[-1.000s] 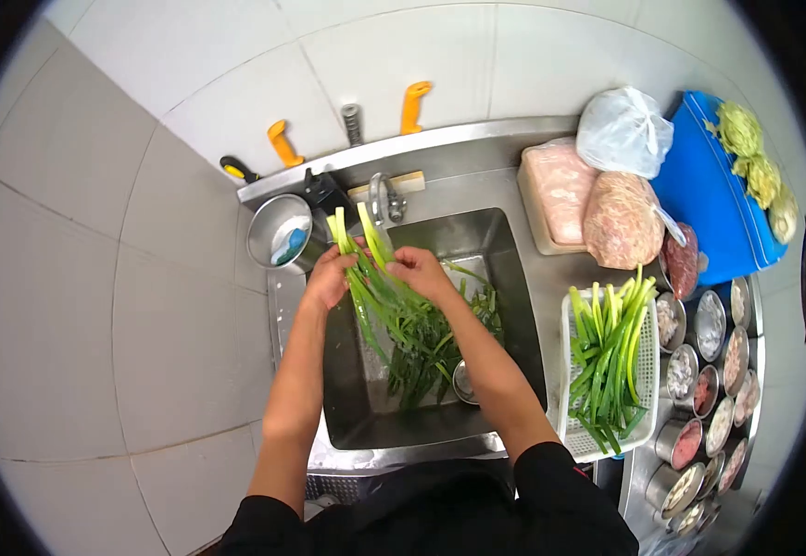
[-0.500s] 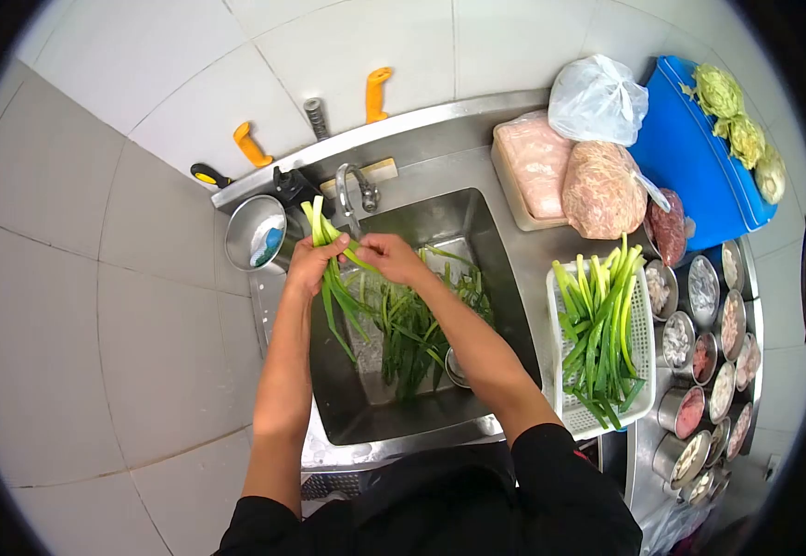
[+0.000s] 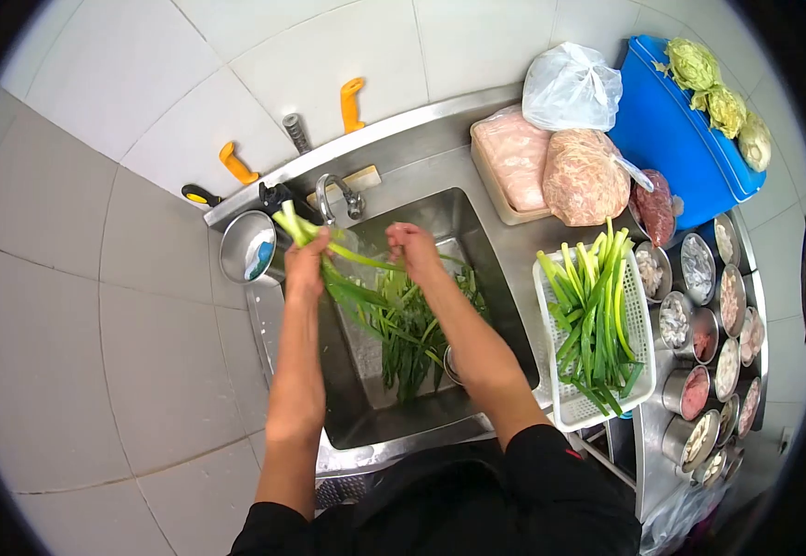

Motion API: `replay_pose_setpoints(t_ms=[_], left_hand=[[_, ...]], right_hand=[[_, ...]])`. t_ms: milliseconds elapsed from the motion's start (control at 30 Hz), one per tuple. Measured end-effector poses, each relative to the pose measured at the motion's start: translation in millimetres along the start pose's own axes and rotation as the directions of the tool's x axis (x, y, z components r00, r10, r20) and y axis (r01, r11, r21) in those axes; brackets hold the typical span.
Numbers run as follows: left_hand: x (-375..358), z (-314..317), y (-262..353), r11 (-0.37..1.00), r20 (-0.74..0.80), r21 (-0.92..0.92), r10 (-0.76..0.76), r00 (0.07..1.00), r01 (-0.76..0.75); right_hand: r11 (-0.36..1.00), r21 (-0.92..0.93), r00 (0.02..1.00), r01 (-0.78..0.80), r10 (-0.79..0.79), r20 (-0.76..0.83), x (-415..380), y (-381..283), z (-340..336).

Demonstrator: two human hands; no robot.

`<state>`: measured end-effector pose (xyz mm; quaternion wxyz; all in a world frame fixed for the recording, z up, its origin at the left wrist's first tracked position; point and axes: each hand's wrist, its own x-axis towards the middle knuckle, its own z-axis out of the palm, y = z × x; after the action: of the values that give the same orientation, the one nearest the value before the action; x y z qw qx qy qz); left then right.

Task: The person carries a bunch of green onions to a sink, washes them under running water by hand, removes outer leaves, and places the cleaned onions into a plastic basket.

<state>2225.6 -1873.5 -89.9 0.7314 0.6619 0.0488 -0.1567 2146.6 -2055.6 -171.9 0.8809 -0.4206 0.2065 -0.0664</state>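
The sink [image 3: 403,428] holds loose greens [image 3: 412,343]; right of it, a basket [image 3: 643,334] of green onions [image 3: 596,324]. Over the sink's left edge, a bunch [image 3: 346,285] is gripped by the left hand [image 3: 307,267]; the right hand [image 3: 414,250] has curled fingers, hold unclear. A slack grip could drop stalks.

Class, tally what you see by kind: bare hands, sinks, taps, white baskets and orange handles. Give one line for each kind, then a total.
Bare hands: 2 (left hand, right hand)
Sink: 1
Tap: 1
White basket: 1
Orange handles: 2
Total: 7
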Motion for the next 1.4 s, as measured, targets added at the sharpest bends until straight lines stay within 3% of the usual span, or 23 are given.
replay_pose_setpoints(t_ms=[67,100,133,167,200,233,267,300,367,467,500,533,633,667,700,800,867,900,1000,1067,1167,1267,1400], left_hand=[[-2.0,-11.1,16.1,0.996,0.057,0.003,-0.091,0.994,0.091],[-2.3,-14.9,17.0,0.996,0.107,0.027,-0.089,0.990,0.086],[-2.2,-16.0,17.3,0.996,0.157,0.051,-0.084,0.984,0.077],[-4.0,-11.9,20.5,0.996,0.166,0.057,-0.079,0.983,0.070],[-9.2,-6.2,22.3,0.994,0.164,0.063,-0.096,0.982,0.086],[-16.3,-1.8,20.4,0.991,0.156,0.069,-0.122,0.980,0.113],[-21.6,1.5,16.8,0.990,0.158,0.072,-0.132,0.978,0.122],[-25.6,6.5,13.6,0.987,0.209,0.076,-0.154,0.966,0.141],[-32.7,21.9,10.7,0.983,0.303,0.083,-0.184,0.935,0.167],[-41.5,32.3,10.7,0.963,0.355,-0.007,-0.250,0.901,0.270],[-25.3,19.0,-3.5,0.948,0.414,-0.058,-0.264,0.871,0.314],[-20.9,14.0,-9.5,0.946,0.402,-0.068,-0.265,0.877,0.317],[-5.3,4.0,-19.6,0.834,0.523,-0.271,-0.292,0.801,0.481],[-1.6,1.8,-24.6,0.832,0.520,-0.278,-0.291,0.803,0.481],[0.2,1.3,-29.2,0.827,0.531,-0.278,-0.292,0.796,0.489],[2.2,11.7,-39.5,0.870,0.536,-0.222,-0.269,0.800,0.441],[-5.9,17.4,-38.2,0.912,0.522,-0.164,-0.242,0.818,0.375],[-14.8,23.2,-29.7,0.912,0.500,-0.173,-0.245,0.831,0.373],[-20.5,29.6,-27.7,0.912,0.442,-0.215,-0.228,0.868,0.349],[-18.1,22.0,-23.5,0.912,0.390,-0.256,-0.205,0.898,0.319],[-10.1,-1.0,-11.5,0.990,0.158,0.055,-0.139,0.978,0.132],[-1.6,-26.4,0.7,0.991,0.135,-0.001,-0.131,0.982,0.132],[-12.4,-22.3,13.0,0.988,0.229,-0.001,-0.149,0.962,0.154]], right_hand=[[0.994,-0.099,0.998,-0.035,0.029,-0.059,9.9,2.4,-32.1],[0.834,-0.536,0.987,0.128,-0.161,-0.016,12.3,8.8,-42.5],[0.471,-0.845,0.945,0.251,-0.308,0.109,15.4,15.3,-50.4],[-0.069,-0.995,0.769,0.073,-0.632,0.100,7.4,18.9,-38.0],[-0.066,-0.995,0.763,0.069,-0.640,0.095,5.5,9.0,-26.5],[0.251,-0.889,0.815,0.384,-0.545,0.198,-0.8,2.0,-18.4],[0.557,-0.602,0.813,0.572,-0.481,0.328,-12.6,-6.8,-10.6],[0.558,-0.608,0.817,0.565,-0.480,0.320,-31.9,-21.2,-0.5],[0.446,-0.717,0.835,0.536,-0.157,0.527,-78.4,-59.7,22.7],[0.211,-0.961,0.934,0.179,-0.343,0.099,-133.5,-91.6,12.1],[0.268,-0.953,0.932,0.145,-0.361,0.040,-164.7,-121.8,0.9],[0.322,-0.936,0.878,0.139,-0.477,-0.034,-194.9,-141.7,-13.0],[0.218,-0.976,0.749,-0.027,-0.642,-0.164,-254.5,-175.7,-87.6],[-0.050,-0.972,0.764,-0.231,-0.628,-0.149,-269.4,-186.8,-105.1],[-0.271,-0.866,0.684,-0.420,-0.721,-0.106,-276.5,-180.3,-110.9],[-0.232,-0.946,0.615,-0.227,-0.787,0.045,-258.3,-157.3,-112.1],[0.032,-0.987,0.685,0.158,-0.723,0.086,-226.5,-135.4,-64.3],[0.257,-0.925,0.788,0.280,-0.612,0.069,-200.8,-116.3,-47.0],[0.434,-0.748,0.817,0.502,-0.522,0.246,-103.6,-36.7,-9.1],[0.763,-0.527,0.925,0.374,-0.270,0.266,-55.1,5.2,10.3],[0.788,-0.524,0.943,0.324,-0.222,0.249,-29.1,6.9,29.4],[0.859,-0.463,0.922,0.220,-0.028,0.387,-15.1,-0.4,38.5],[0.877,-0.441,0.903,0.193,0.017,0.429,-15.7,-17.3,59.7]])
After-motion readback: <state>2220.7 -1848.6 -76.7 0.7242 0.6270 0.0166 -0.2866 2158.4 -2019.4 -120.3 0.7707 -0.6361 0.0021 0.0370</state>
